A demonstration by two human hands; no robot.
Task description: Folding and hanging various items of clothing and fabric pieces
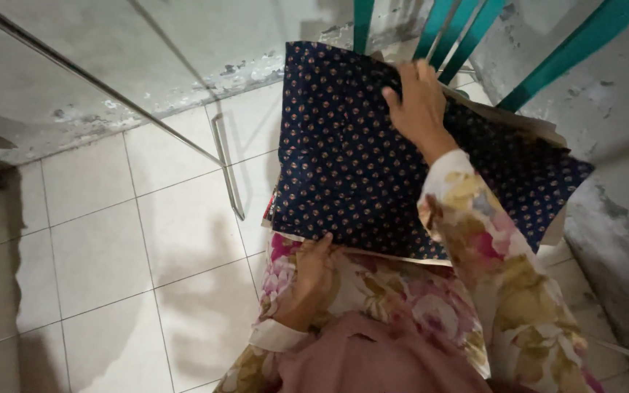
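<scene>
A dark blue cloth (343,153) with small orange dots lies spread over a flat board or sheet in front of me. My right hand (418,102) rests on the cloth's far upper part, fingers curled over its top edge. My left hand (313,276) grips the near lower edge of the cloth from beneath, thumb on top. Both arms wear floral sleeves in pink and yellow.
White floor tiles (103,240) spread to the left. A thin metal rod (111,94) runs diagonally to a bent metal bar (228,171). Teal chair bars (467,29) stand behind the cloth. A rough grey concrete wall (620,218) rises on the right.
</scene>
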